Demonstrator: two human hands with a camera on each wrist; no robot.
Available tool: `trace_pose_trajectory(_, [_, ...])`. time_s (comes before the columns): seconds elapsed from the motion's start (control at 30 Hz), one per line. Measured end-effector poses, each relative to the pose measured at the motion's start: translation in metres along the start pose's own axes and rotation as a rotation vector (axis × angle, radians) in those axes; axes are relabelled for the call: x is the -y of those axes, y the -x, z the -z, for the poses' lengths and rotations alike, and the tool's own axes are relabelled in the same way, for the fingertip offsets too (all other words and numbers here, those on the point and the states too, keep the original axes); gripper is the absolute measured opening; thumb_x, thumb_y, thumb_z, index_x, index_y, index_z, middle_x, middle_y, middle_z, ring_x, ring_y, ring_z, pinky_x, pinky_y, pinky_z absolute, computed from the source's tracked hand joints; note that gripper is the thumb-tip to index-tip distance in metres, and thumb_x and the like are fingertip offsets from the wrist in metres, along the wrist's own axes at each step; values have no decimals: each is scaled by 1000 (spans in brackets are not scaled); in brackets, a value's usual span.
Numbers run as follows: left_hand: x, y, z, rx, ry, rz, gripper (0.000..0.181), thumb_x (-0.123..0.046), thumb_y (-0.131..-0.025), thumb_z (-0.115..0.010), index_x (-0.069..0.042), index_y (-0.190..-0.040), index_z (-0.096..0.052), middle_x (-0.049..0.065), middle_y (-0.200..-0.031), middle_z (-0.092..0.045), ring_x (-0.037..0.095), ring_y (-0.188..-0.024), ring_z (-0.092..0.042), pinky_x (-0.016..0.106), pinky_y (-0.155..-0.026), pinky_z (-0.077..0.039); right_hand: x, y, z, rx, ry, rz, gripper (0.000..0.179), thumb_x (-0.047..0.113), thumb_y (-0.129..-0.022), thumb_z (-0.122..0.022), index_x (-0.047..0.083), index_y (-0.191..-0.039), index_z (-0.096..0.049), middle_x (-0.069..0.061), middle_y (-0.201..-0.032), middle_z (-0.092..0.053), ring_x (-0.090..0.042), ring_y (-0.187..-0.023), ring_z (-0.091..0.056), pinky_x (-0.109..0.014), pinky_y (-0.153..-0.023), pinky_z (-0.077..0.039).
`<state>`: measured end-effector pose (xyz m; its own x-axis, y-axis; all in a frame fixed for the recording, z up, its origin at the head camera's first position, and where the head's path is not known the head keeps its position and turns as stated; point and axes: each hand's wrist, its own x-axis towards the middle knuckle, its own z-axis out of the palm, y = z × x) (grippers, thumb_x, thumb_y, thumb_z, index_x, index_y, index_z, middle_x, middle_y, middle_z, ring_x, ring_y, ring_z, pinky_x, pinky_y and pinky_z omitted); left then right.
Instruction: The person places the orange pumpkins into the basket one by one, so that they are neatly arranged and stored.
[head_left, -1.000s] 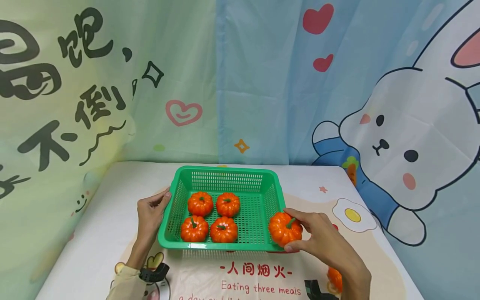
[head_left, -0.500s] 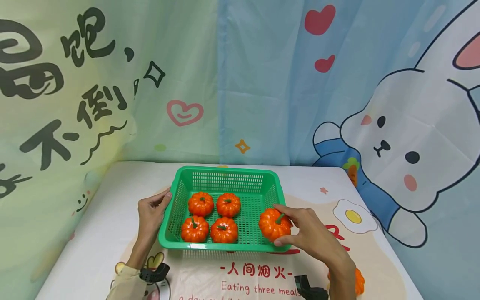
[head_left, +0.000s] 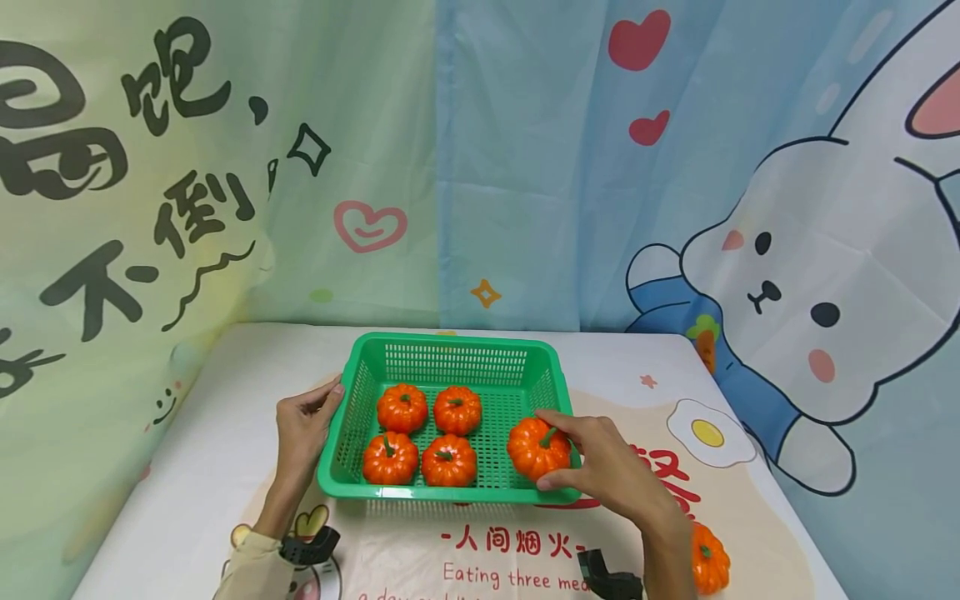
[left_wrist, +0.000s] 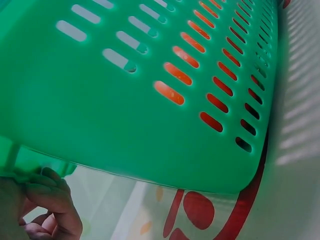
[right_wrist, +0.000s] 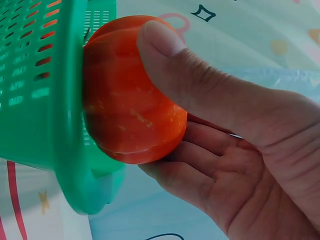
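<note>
Right hand (head_left: pixel 600 471) grips an orange toy pumpkin (head_left: pixel 537 448) between thumb and fingers, over the right rim of the green basket (head_left: pixel 450 354) near its front right corner; the green stem tilts up and to the right. Left hand (head_left: pixel 300 429) pinches the basket's left rim. Four pumpkins (head_left: pixel 424 433) sit upright inside, two by two toward the left wall. One more pumpkin (head_left: pixel 708 557) lies near the table's front right edge.

Right hand (head_left: pixel 600 467) carried held pumpkin (head_left: pixel 536 448) leftward over basket rim (head_left: pixel 558 496); another pumpkin (head_left: pixel 708 557) uncovered.
</note>
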<state>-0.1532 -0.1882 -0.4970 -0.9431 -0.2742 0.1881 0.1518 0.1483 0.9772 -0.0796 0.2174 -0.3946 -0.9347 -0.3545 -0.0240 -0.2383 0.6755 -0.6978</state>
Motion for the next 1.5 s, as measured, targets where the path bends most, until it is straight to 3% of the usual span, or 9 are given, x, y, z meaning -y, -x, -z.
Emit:
trace_pose_trajectory(0.6, [0,-1,0,0,-1,-12,28,-13,-107,-72,2,-130,-78,33,-123,-76,-3,-74,-72,15,-64,-62,-13,-17,-11,17,11,55,83,24,-83,-97,2,-154,-61,-14,-142,-72,-28,-126,-67,-55,-109,-60])
trace_pose_trajectory(1.0, [1,-1,0,0,0,-9,28,-14,-107,-72,1,-130,-78,32,-124,-77,-3,-75,-71,15,-63,-62,-18,-27,-18,49,-15,37,82,24,-84,-97,3,-155,-60,-10,-139,-73,-25,-123,-66,-50,-109,-61])
trace_pose_trajectory(1.5, [2,-1,0,5,5,-20,29,-13,-107,-71,2,-131,-77,30,-126,-76,-4,-77,-73,15,-66,-63,-21,-41,-29,55,78,67,80,21,-79,-100,-1,-149,-66,-11,-139,-75,-24,-119,-68,-48,-105,-63])
